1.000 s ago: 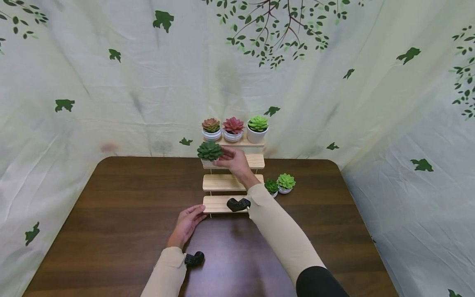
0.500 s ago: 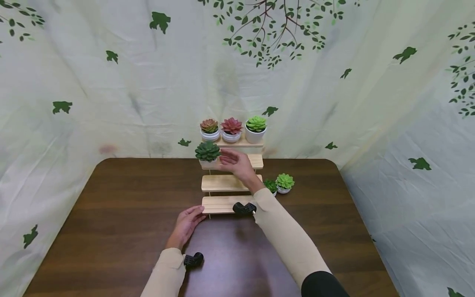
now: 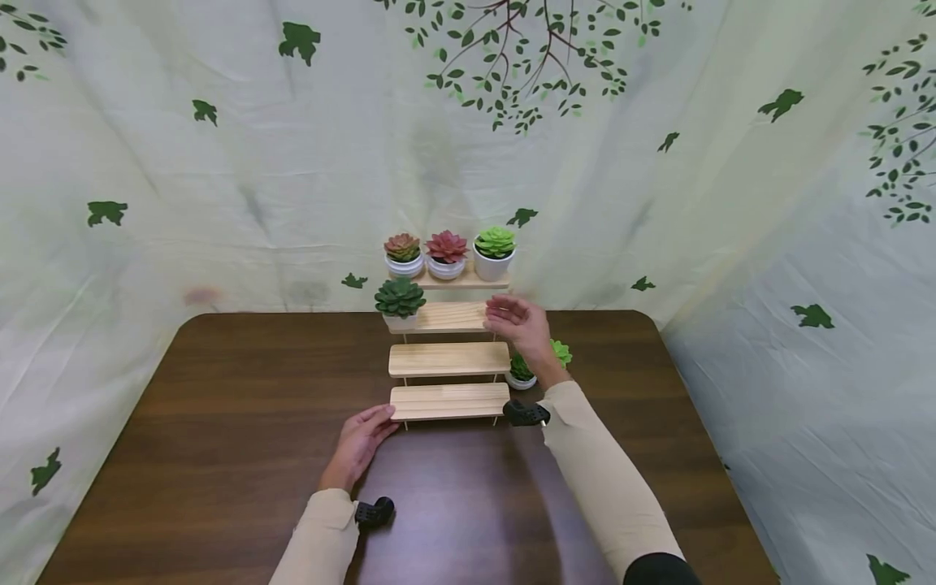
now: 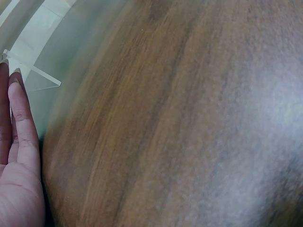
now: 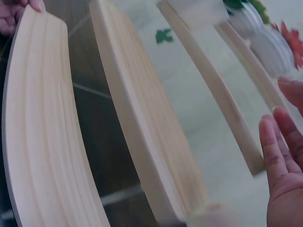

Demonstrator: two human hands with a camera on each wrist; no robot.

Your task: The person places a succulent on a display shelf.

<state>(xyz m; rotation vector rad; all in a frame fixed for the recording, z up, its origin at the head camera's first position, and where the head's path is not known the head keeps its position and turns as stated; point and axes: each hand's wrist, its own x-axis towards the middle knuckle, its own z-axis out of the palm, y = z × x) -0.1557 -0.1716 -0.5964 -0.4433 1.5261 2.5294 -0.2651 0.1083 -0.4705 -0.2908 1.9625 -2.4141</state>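
Observation:
A tiered wooden plant stand (image 3: 449, 359) stands on the table. On its lowest tier, at the left front corner, my left hand (image 3: 358, 443) steadies it, thumb over the board's edge and fingers beside the clear leg (image 4: 45, 74). My right hand (image 3: 521, 325) hovers by the right end of the second tier from the top, fingers relaxed and holding nothing. A dark green succulent (image 3: 400, 299) in a white pot sits at the left end of that tier. Along the top tier are a brownish-red succulent (image 3: 402, 249), a pinkish-red succulent (image 3: 447, 247) and a bright green succulent (image 3: 495, 242).
Right of the stand, a small green succulent (image 3: 522, 370) and a lighter green succulent (image 3: 561, 352) stand on the brown table (image 3: 241, 422), partly behind my right arm. A white curtain (image 3: 292, 179) with leaf prints hangs behind the table.
My right hand has let go of the dark green succulent's pot and moved right along the stand, leaving the pot on the tier. My left hand keeps its place at the lowest board.

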